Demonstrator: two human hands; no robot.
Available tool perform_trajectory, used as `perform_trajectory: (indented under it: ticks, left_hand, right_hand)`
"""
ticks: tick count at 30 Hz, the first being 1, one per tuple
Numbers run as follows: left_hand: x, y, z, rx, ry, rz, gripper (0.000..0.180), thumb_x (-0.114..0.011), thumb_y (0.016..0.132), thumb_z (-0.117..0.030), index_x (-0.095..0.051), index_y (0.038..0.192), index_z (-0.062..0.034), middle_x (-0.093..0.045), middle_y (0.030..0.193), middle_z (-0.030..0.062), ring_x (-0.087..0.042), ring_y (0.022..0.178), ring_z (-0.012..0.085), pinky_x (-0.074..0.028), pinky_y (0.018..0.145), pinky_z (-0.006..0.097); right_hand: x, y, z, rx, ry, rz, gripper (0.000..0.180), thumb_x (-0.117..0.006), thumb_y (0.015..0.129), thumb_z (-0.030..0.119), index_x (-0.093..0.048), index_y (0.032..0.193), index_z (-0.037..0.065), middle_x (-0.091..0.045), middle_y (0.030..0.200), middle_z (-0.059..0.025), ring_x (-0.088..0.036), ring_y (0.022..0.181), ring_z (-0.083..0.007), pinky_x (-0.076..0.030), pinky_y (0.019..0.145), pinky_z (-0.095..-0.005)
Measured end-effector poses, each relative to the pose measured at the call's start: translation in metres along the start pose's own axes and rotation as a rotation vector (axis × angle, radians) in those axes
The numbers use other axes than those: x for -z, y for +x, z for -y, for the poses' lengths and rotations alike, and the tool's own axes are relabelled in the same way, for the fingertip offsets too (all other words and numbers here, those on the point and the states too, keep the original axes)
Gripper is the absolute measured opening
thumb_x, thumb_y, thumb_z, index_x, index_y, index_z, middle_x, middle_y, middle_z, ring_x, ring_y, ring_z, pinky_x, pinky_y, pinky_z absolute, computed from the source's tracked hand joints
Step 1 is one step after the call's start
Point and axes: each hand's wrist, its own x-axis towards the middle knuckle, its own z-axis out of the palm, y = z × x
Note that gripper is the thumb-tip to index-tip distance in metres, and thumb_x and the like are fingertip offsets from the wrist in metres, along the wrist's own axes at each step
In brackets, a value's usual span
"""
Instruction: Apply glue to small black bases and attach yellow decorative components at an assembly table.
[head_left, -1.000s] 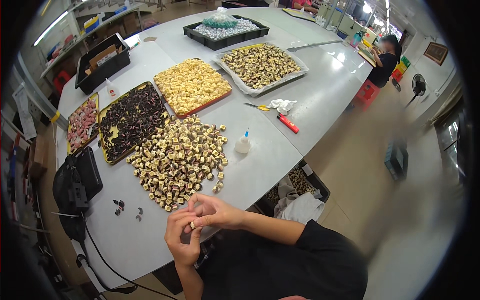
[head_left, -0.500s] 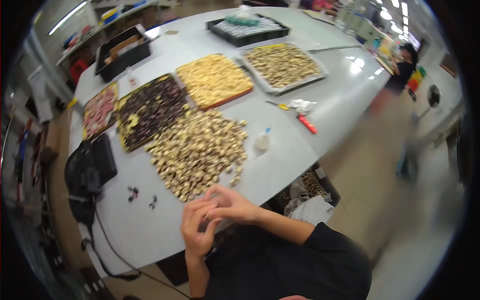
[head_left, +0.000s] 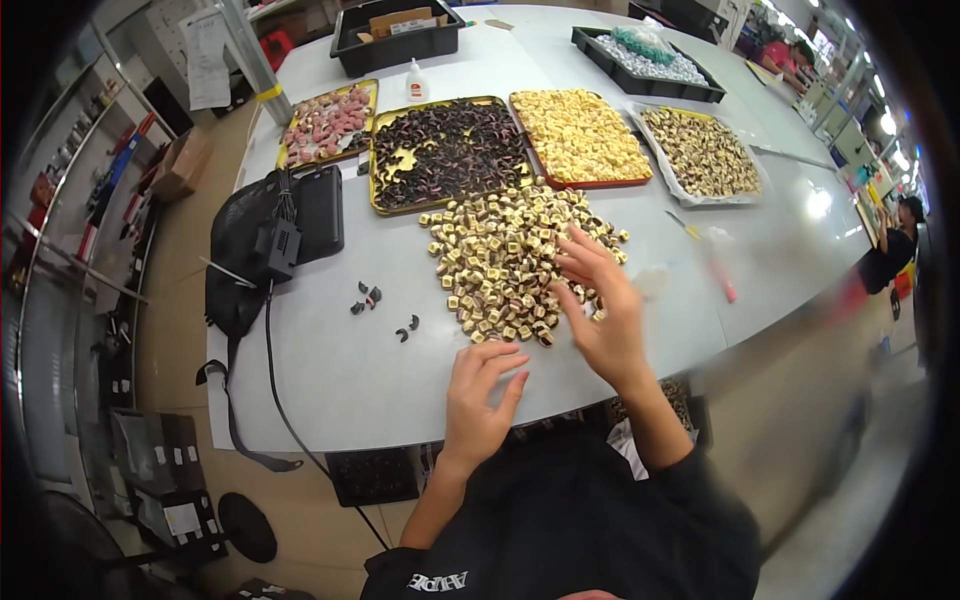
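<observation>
A loose pile of small cream-and-dark-brown blocky pieces covers the middle of the table. My right hand is over the pile's right edge, its fingers spread and nothing seen in them. My left hand hovers by the table's near edge, just below the pile, with thumb and fingers apart and no piece visible between them. Behind the pile lie dark curved pieces on a yellow-rimmed tray and cream pieces on a red-rimmed tray. A few dark bits lie left of the pile.
A black bag with a black box and cable takes up the table's left side. Pink pieces fill a tray beyond it. A white bottle and black bin stand farther back. A yellow-handled tool lies right. A person is far right.
My hands were together at the pile's near edge and have come apart. The right has reached forward over the pile. The whole view has swung left.
</observation>
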Motion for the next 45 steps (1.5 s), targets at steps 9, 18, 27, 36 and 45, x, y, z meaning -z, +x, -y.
perform_trajectory:
  ticks: [9,18,27,36,45]
  left_hand:
    - [0.0,0.002,-0.002,0.002,0.022,0.027,0.014,-0.063,0.074,0.0,-0.065,0.088,-0.004,-0.061,0.094,0.0074,-0.055,0.093,0.0247,-0.044,0.082,0.033]
    - [-0.01,0.004,-0.007,0.063,0.102,0.019,0.01,-0.063,0.075,0.0,-0.066,0.084,-0.0038,-0.062,0.089,0.0075,-0.056,0.089,0.0242,-0.045,0.08,0.033]
    - [-0.015,0.013,-0.007,0.101,0.122,0.067,0.009,-0.064,0.076,-0.001,-0.065,0.085,-0.0033,-0.063,0.089,0.0078,-0.057,0.088,0.0244,-0.046,0.078,0.034]
    - [-0.019,0.01,-0.008,0.082,0.162,0.049,0.01,-0.064,0.075,0.0,-0.065,0.084,-0.0028,-0.063,0.087,0.0082,-0.058,0.085,0.0247,-0.046,0.077,0.033]
    - [-0.023,0.008,-0.01,0.034,0.196,0.047,0.012,-0.063,0.073,0.002,-0.065,0.084,-0.0022,-0.062,0.086,0.0097,-0.058,0.083,0.0249,-0.046,0.077,0.033]
  right_hand:
    - [0.126,0.103,-0.041,0.237,-0.371,-0.103,0.039,-0.056,0.086,0.012,-0.048,0.123,0.004,-0.047,0.129,-0.0193,-0.045,0.121,-0.0284,-0.033,0.101,-0.0376]
    - [0.092,0.184,-0.224,0.089,-0.892,0.513,0.065,-0.058,0.081,0.044,-0.033,0.137,0.022,-0.026,0.141,-0.0223,-0.018,0.133,-0.0379,-0.017,0.108,-0.0458]
    - [0.077,0.189,-0.233,0.212,-0.826,0.421,0.05,-0.053,0.078,0.047,-0.054,0.12,0.018,-0.047,0.116,-0.0214,-0.04,0.115,-0.038,-0.03,0.095,-0.0496]
    - [0.076,0.195,-0.227,0.14,-0.793,0.5,0.04,-0.057,0.08,0.039,-0.056,0.11,0.013,-0.05,0.099,-0.0149,-0.051,0.095,-0.0295,-0.04,0.082,-0.0407]
    - [0.068,0.211,-0.24,0.213,-0.753,0.488,0.038,-0.056,0.076,0.036,-0.058,0.104,0.01,-0.056,0.082,-0.0194,-0.057,0.078,-0.0352,-0.046,0.071,-0.042]
